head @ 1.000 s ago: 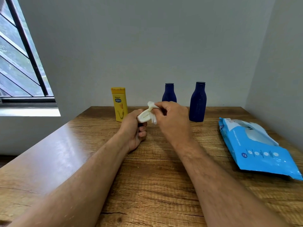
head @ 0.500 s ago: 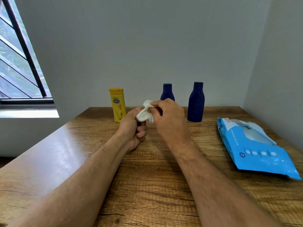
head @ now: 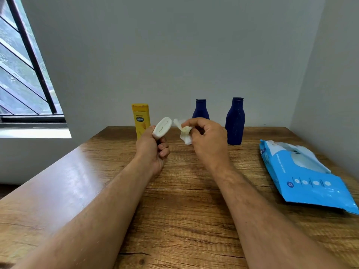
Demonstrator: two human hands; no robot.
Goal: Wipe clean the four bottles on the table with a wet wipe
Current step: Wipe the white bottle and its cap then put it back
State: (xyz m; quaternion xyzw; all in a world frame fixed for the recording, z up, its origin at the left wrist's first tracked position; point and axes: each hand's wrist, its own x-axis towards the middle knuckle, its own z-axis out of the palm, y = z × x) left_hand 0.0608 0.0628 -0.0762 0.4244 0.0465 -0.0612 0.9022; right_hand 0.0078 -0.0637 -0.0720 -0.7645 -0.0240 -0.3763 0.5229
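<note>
A small white bottle (head: 161,128) is being held up over the tabletop (head: 180,200) in the clenched left hand (head: 152,150). The wet wipe (head: 183,132) is being pinched in the right hand's fingers (head: 194,123), just beside it. The wipe probably needs pressing back on.

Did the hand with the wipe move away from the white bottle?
Yes. The right hand with the wet wipe has pulled off to the right, toward the nearer blue bottle, leaving a gap from the white bottle.
</note>
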